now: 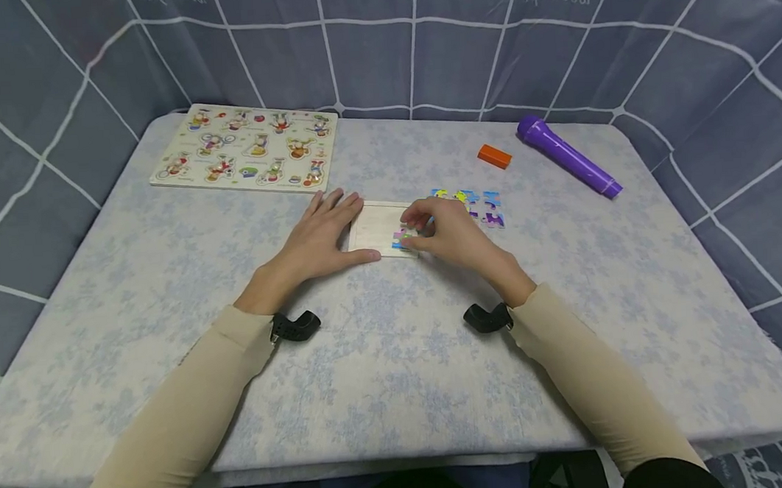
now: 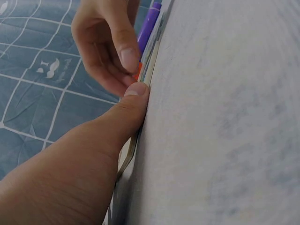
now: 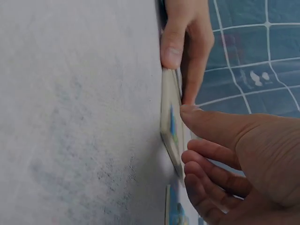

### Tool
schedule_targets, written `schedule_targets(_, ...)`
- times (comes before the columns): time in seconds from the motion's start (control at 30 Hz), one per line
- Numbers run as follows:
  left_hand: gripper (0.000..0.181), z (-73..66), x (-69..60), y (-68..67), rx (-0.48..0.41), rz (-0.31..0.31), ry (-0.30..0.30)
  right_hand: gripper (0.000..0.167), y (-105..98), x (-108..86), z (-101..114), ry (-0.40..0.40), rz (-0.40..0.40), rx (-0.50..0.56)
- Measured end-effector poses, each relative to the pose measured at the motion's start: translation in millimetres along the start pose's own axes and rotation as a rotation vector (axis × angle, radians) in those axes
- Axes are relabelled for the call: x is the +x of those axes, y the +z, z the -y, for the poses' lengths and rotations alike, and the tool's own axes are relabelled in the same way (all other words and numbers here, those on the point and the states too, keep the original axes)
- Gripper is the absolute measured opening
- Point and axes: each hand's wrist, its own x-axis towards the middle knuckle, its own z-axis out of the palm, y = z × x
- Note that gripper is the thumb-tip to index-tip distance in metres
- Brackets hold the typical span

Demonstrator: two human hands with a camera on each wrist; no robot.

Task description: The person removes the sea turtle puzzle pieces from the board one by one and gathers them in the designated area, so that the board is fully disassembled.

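A shallow wooden puzzle tray lies mid-table, its pale base mostly bare. In its lower right corner sits a colourful jigsaw piece, partly behind my right thumb. My left hand rests along the tray's left side, fingers extended and thumb at the near edge. Over the tray's right end hovers my right hand, thumb tip by the piece and fingers loosely bent. In the right wrist view a gap shows between its thumb and the visible fingers, with nothing held there. More jigsaw pieces lie right of the tray, partly hidden by that hand.
A board with cartoon figures lies at the back left. Towards the back right are an orange block and a purple microphone-shaped object. Grey gridded fabric hangs around the table's back and sides.
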Motion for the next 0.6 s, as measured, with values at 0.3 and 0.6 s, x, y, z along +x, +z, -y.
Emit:
schedule_targets(0.3,0.105,1.0,2.0,2.7,0.017,-0.005,-0.001,0.032,0,12.1,5,0.085,0.078,-0.066)
schedule_targets(0.6,0.105,1.3,-0.7,0.9,0.008,0.0,-0.009,0.033,-1,19.4,7,0.126,0.149,-0.019)
